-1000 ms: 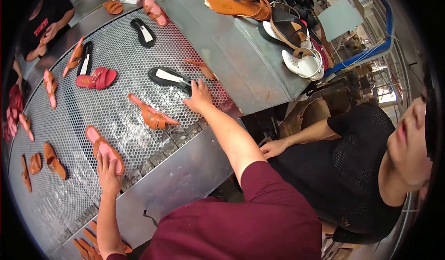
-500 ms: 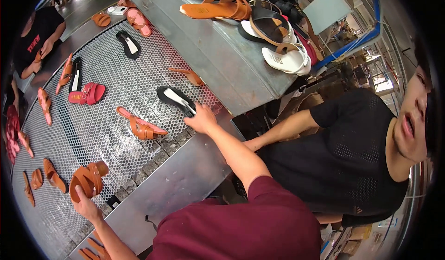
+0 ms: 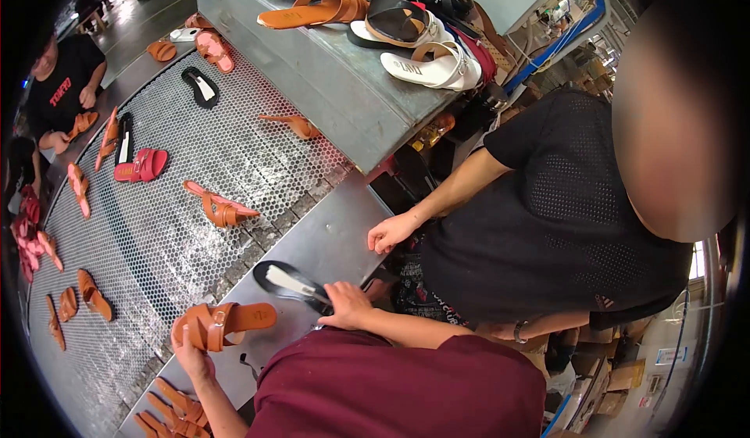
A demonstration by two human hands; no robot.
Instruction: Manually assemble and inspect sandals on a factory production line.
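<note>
My left hand (image 3: 191, 353) grips a brown strappy sandal (image 3: 254, 317) by its strap end, holding it above the metal ledge with the toe pointing right. In my right hand (image 3: 345, 305) is one end of a black shoe sole (image 3: 293, 283) with a pale strip down its middle; it hangs over the ledge close to my body. Below my left forearm, several brown sandals (image 3: 173, 403) stand side by side on the ledge.
On the perforated conveyor (image 3: 258, 157) lie a brown sandal with a pink sole (image 3: 219, 207), a red sandal (image 3: 142, 164) and another black sole (image 3: 201, 86). A metal housing (image 3: 312, 71) carries a pile of sandals. A co-worker in black (image 3: 539, 203) stands close on my right; another person (image 3: 66, 86) is across the conveyor.
My right hand has lifted the black sole off the conveyor toward my body. My left hand has brought the brown sandal inward and turned it. The nearby co-worker's hand now shows beside the ledge.
</note>
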